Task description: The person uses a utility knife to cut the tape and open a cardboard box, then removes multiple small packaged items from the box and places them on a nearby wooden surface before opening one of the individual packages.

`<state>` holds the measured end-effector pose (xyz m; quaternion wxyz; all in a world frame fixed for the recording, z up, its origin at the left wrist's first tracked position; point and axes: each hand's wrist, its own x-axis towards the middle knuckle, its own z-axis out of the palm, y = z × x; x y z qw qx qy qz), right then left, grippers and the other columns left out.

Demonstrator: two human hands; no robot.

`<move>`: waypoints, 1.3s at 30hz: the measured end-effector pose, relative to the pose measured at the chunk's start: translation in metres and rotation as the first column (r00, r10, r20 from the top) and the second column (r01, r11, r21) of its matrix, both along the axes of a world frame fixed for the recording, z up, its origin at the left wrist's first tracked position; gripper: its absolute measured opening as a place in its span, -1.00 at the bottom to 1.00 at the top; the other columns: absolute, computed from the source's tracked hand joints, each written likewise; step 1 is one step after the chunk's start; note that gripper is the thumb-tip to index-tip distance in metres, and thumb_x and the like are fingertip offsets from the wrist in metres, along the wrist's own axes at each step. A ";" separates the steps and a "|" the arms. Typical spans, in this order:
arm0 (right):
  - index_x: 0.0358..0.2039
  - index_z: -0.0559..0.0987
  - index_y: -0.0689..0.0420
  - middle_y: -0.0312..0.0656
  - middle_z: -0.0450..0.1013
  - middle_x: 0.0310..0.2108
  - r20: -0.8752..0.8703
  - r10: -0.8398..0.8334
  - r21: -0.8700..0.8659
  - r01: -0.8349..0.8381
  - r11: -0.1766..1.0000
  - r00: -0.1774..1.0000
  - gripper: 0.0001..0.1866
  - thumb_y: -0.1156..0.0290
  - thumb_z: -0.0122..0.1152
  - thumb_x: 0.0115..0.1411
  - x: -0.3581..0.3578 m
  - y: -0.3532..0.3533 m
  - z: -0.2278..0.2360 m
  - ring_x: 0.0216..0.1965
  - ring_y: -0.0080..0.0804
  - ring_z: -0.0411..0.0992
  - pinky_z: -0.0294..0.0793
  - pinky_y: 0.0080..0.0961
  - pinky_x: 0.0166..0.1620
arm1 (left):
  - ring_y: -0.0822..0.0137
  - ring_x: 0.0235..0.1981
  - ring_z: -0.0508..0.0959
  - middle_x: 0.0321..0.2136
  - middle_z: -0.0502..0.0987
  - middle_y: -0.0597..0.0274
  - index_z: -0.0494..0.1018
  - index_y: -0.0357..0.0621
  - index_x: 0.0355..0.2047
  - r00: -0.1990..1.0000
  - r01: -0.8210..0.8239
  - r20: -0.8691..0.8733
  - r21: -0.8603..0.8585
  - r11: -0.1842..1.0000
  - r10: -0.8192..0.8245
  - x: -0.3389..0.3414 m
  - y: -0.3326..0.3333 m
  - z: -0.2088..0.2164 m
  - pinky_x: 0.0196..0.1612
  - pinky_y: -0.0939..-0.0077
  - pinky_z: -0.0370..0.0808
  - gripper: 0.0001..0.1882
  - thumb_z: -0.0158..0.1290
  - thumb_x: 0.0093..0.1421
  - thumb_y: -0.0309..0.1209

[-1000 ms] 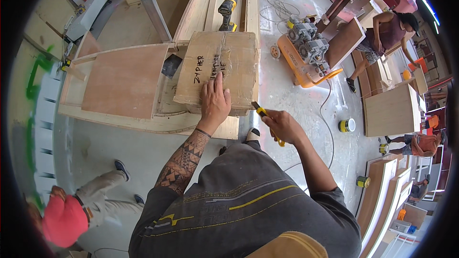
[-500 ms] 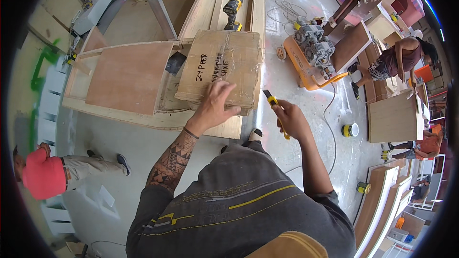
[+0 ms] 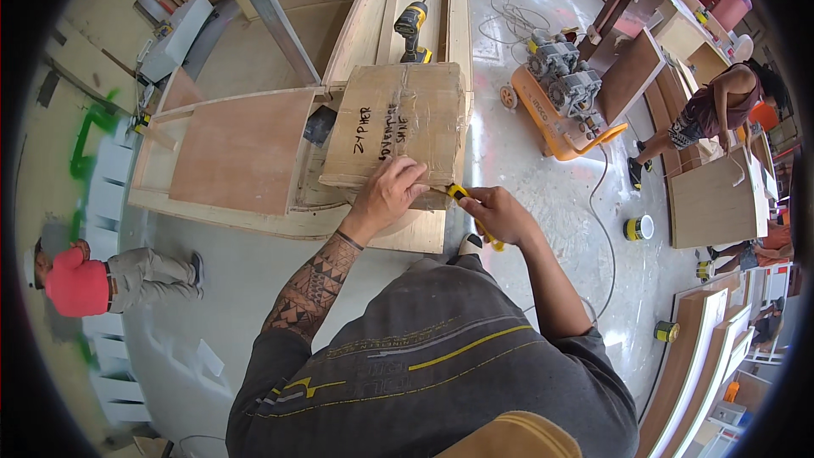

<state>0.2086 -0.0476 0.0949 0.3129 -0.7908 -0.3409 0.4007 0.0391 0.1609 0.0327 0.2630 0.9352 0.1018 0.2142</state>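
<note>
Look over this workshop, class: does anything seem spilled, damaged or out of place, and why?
The cardboard box looks worn, its clear tape wrinkled. Uneven green streaks on the pale surface at far left look like stray paint. A flat white piece lies on the grey floor at lower left, perhaps dropped.

Yellow cutter (image 3: pixel 459 193) partly hidden by the right hand (image 3: pixel 506 216).

The box (image 3: pixel 432 123) sits on the bench (image 3: pixel 420 237) before me, drill (image 3: pixel 411 24) behind it, compressor (image 3: pixel 555 106) well right, my knife (image 3: pixel 459 192) at its near right corner.
</note>
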 end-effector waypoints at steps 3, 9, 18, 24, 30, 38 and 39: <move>0.06 0.66 0.20 -0.12 0.52 -0.63 0.006 0.072 -0.023 -0.072 0.997 0.997 -0.62 0.19 0.06 0.49 -0.009 -0.001 0.003 -0.60 -0.36 0.58 0.55 -0.31 -0.44 | 0.06 -0.09 0.64 -0.15 0.58 0.13 0.61 -0.20 -0.01 0.993 0.054 0.104 0.071 0.996 -0.061 0.001 0.003 0.000 -0.01 0.21 0.61 -0.65 0.33 0.23 -0.36; 0.04 0.67 0.16 -0.16 0.55 -0.60 -0.132 0.291 -0.169 -0.310 0.935 0.948 -0.62 0.13 0.13 0.49 -0.050 -0.013 -0.017 -0.58 -0.40 0.57 0.58 -0.39 -0.43 | 0.02 -0.21 0.66 -0.30 0.65 0.05 0.64 -0.26 -0.19 0.996 0.024 0.091 -0.214 0.977 -0.005 0.008 0.012 0.033 -0.10 0.24 0.60 -0.80 0.26 0.32 -0.36; 0.03 0.44 0.20 -0.23 0.52 -0.45 -0.469 0.022 0.257 0.112 0.960 0.883 -0.74 0.28 0.02 0.54 -0.015 -0.033 -0.032 -0.46 -0.50 0.53 0.59 -0.47 -0.31 | 0.55 -0.30 0.49 -0.33 0.55 0.40 0.50 -0.24 -0.25 0.686 -0.063 0.361 -0.836 0.546 0.632 0.007 0.083 0.038 -0.17 0.53 0.49 -0.67 -0.02 0.57 -0.23; -0.19 0.43 0.18 -0.28 0.46 -0.49 -0.316 -0.262 0.329 0.364 0.871 0.912 -0.72 0.21 0.20 0.43 0.019 -0.013 -0.030 -0.51 -0.47 0.48 0.54 -0.44 -0.36 | 0.54 -0.29 0.50 -0.25 0.57 0.38 0.48 -0.24 -0.12 0.582 0.156 0.342 -0.937 0.312 0.737 0.015 0.069 0.045 -0.15 0.55 0.52 -0.70 -0.02 0.57 -0.22; -0.48 0.52 0.36 0.17 0.48 -0.50 0.435 -0.316 0.362 0.157 0.919 0.843 -0.50 0.11 0.49 0.13 0.059 0.062 -0.026 -0.48 0.22 0.48 0.48 -0.02 -0.32 | 0.47 -0.30 0.49 -0.27 0.59 0.29 0.47 -0.25 -0.19 0.677 -0.167 0.354 -0.780 0.603 0.645 0.004 0.078 0.034 -0.16 0.49 0.48 -0.70 -0.01 0.56 -0.24; -0.21 0.62 0.29 -0.04 0.62 -0.28 0.367 -0.220 0.429 0.046 0.902 0.904 -0.59 0.33 0.58 0.02 0.191 0.216 -0.059 -0.29 -0.17 0.58 0.60 -0.32 -0.08 | 0.02 -0.28 0.48 -0.33 0.48 0.01 0.40 -0.29 -0.26 0.726 -0.501 0.445 -0.179 0.847 0.524 0.001 0.017 0.018 -0.13 0.15 0.45 -0.83 0.03 0.47 -0.43; -0.21 0.62 0.29 -0.04 0.62 -0.28 0.364 -0.207 0.433 0.032 0.901 0.908 -0.59 0.33 0.58 0.02 0.200 0.225 -0.063 -0.29 -0.17 0.58 0.60 -0.32 -0.08 | -0.02 -0.23 0.51 -0.29 0.50 -0.02 0.40 -0.29 -0.24 0.731 -0.536 0.405 -0.158 0.829 0.549 0.001 0.007 0.007 -0.06 0.13 0.48 -0.85 0.03 0.47 -0.45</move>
